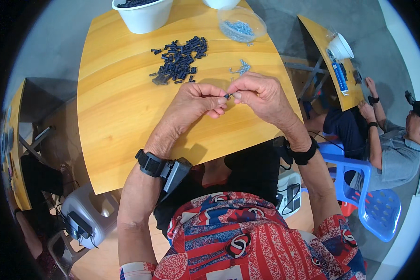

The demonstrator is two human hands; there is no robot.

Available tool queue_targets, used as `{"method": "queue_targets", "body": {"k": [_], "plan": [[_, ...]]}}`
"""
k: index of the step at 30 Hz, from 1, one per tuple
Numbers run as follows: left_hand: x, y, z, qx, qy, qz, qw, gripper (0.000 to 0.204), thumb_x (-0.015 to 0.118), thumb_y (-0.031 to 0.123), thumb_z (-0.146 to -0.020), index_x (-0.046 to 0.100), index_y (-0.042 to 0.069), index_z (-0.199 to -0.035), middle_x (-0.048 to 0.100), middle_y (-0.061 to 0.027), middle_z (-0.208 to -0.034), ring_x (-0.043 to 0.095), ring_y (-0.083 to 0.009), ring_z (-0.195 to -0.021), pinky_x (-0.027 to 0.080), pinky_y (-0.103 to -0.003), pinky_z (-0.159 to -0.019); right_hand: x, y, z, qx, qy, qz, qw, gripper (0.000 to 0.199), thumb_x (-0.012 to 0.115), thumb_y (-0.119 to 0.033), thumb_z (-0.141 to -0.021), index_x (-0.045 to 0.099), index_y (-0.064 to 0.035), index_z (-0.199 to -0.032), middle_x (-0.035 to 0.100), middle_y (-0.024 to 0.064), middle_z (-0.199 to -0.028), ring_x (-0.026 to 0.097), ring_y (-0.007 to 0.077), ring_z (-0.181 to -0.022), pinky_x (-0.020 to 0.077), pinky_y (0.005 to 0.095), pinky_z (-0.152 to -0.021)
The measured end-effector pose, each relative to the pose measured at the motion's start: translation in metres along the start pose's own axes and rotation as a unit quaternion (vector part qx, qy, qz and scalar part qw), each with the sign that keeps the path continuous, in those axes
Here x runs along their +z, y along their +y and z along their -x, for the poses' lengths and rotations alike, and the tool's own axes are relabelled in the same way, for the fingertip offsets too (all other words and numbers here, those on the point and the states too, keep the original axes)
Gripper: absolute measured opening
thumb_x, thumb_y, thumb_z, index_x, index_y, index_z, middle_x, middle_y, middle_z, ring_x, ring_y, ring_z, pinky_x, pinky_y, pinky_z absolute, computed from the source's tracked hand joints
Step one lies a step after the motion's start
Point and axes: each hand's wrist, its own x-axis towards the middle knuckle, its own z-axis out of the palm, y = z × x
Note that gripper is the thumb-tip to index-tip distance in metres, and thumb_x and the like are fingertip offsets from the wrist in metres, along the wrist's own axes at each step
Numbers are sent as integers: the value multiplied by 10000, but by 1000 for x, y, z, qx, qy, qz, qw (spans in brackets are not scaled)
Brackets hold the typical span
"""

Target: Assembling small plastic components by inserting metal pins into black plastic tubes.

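left hand (193, 103) and right hand (261, 95) meeting fingertip to fingertip, both pinching one tiny dark part (227, 96), possibly plastic, above wooden table (121, 112). at 11 o'clock, pile of dark parts (179, 60); at 12 o'clock, small screws (239, 69), clear dish (241, 23).

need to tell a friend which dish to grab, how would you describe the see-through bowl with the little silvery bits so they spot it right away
Start at the yellow wooden table and look along its far edge, where two white plastic bowls stand. Just right of them sits the shallow clear plastic bowl, beyond the heap of small black plastic parts. It alone is transparent and holds pale silvery pieces.
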Motion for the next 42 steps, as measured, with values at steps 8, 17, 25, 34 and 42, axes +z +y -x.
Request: {"method": "queue_targets", "body": {"k": [8,17,25,34,42], "plan": [[-2,-1,-1,-2,-4,-5,1000,139,644,73,-855,676,-23,-951,676,-74,-781,629,-96,-658,524,-208,-633,1,-1,-1,-8,1,11,1000,110,581,0,-766,656,-16,-845,596,72,-677,598,171,-646,470,280,-599],[-3,-7,-2,14,3,-8,1000,123,642,57,-852,678,-28,-934,672,-74,-774,620,-95,-663,520,-207,-633,6,-7,-5,-14,-8,24,1000,114,561,24,-784,654,-17,-833,597,72,-672,597,156,-628,472,277,-587],[-1,-5,-4,29,27,20,999,123,620,39,-863,670,-30,-952,669,-72,-793,620,-97,-688,517,-209,-630,12,0,-7,1,31,4,1000,103,559,32,-807,641,5,-864,606,73,-710,594,125,-632,477,266,-592],[0,-6,-5,42,38,10,998,120,606,29,-869,669,-33,-950,671,-70,-795,612,-90,-677,510,-205,-618,17,2,-6,35,48,-50,997,94,557,35,-821,640,22,-865,621,64,-725,596,108,-640,486,249,-597],[2,-10,-6,50,67,22,996,115,615,28,-862,665,-19,-955,680,-74,-828,607,-93,-684,505,-209,-619,30,8,-9,27,97,-40,994,122,517,56,-807,633,39,-843,634,83,-732,618,115,-639,497,255,-578]]}}
